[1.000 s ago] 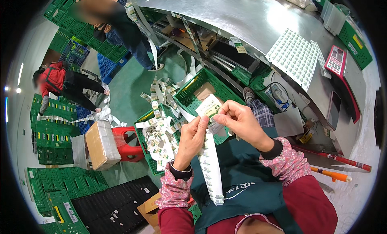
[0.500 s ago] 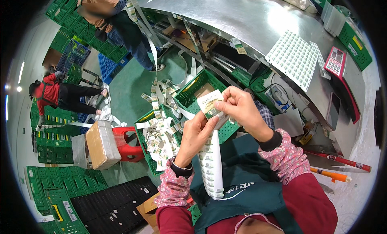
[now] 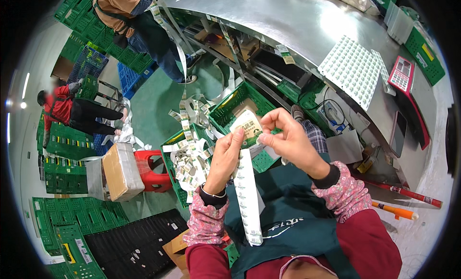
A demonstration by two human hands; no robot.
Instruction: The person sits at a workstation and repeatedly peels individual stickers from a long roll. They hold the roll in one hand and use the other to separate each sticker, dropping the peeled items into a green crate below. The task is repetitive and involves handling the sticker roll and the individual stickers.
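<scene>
My left hand [image 3: 223,159] pinches a white, green and tan printed label card [image 3: 248,128] between thumb and fingers, at its left side. Closed at the fingertips, my right hand [image 3: 294,142] is at the card's right edge. A small green and white sticker [image 3: 260,138] shows at its thumb and index finger. Below my left hand a long white strip of small printed stickers [image 3: 247,197] hangs down in front of my dark green apron; its upper end is partly hidden by the hand.
Left of my hands, a green crate [image 3: 180,195] overflows with sticker strips; another green crate [image 3: 233,108] stands beyond. A steel table [image 3: 283,14] bears a sticker sheet [image 3: 350,70] and a red scale [image 3: 401,74]. A red stool [image 3: 152,171] and carton [image 3: 122,171] stand left. Two people work farther off.
My right hand has drawn slightly right and down, uncovering more of the card. My left hand has shifted a little left, and the hanging strip has swung left with it.
</scene>
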